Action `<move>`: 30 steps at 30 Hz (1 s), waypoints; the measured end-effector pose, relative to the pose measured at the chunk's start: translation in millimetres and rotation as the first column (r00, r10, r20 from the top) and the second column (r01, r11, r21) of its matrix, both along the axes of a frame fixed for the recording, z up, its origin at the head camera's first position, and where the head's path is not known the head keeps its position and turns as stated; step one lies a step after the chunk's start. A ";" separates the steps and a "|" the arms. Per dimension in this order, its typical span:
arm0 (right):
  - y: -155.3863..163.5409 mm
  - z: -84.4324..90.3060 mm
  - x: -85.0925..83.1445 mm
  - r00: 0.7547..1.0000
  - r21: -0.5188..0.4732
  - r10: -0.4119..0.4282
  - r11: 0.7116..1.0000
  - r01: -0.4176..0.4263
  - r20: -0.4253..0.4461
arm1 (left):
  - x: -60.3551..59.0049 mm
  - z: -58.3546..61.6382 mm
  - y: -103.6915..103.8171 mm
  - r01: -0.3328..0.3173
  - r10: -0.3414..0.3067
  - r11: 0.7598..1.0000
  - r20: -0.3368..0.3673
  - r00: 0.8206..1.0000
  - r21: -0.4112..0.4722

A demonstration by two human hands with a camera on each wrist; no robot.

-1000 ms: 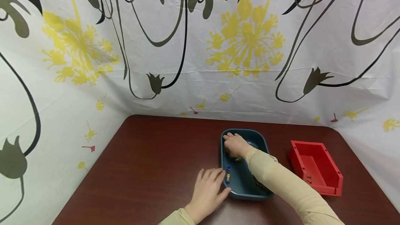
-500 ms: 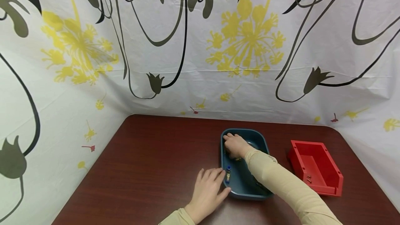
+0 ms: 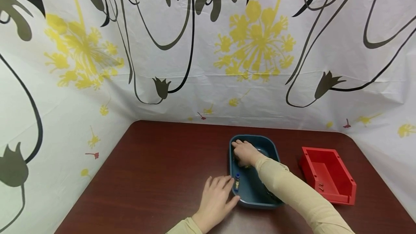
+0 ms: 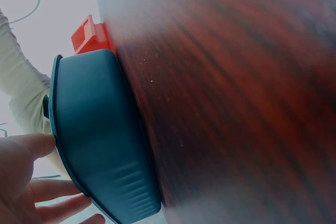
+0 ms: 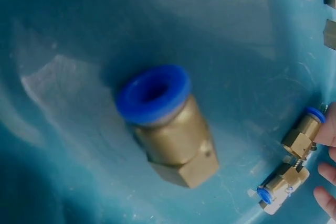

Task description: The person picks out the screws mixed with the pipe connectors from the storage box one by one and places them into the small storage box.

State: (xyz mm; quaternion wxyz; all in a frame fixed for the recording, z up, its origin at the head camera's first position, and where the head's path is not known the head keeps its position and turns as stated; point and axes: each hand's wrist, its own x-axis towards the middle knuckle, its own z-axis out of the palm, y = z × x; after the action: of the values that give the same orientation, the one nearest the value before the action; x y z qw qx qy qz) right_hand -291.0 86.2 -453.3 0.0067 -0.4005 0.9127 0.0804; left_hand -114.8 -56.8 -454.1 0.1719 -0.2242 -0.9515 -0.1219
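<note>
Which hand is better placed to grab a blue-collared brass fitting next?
Likely the right hand: it is inside the teal rectangular plastic tray, close to blue-collared brass fittings. The left hand rests against the tray's rim.

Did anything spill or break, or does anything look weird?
Nothing stands out. The brass fittings lie at different angles, but inside the blue tray, and the tiny metal pieces are inside the red bin. I see no spill or break.
</note>
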 end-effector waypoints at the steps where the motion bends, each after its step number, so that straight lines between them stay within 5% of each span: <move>1: 0.3 0.1 0.1 1.000 -0.003 0.007 1.000 -0.007 -0.003 | 0.2 -0.1 0.0 -0.001 0.001 1.000 0.002 1.000 0.001; 16: 12.3 20.3 1.8 0.989 -0.050 0.134 0.989 -0.137 -0.071 | 1.1 -0.7 0.3 0.002 -0.002 1.000 -0.051 0.999 0.003; 30: 16.9 49.9 7.6 0.984 -0.099 0.159 0.981 -0.166 -0.079 | 0.2 -3.3 0.5 0.009 -0.008 1.000 -0.038 0.999 0.018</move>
State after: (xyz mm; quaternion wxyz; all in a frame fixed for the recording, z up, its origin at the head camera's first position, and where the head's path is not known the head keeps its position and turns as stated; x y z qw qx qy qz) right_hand -283.4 103.1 -403.4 -0.0530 -0.4706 0.8795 0.0468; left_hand -114.5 -56.3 -457.5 0.1915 -0.2288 -0.9460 -0.1270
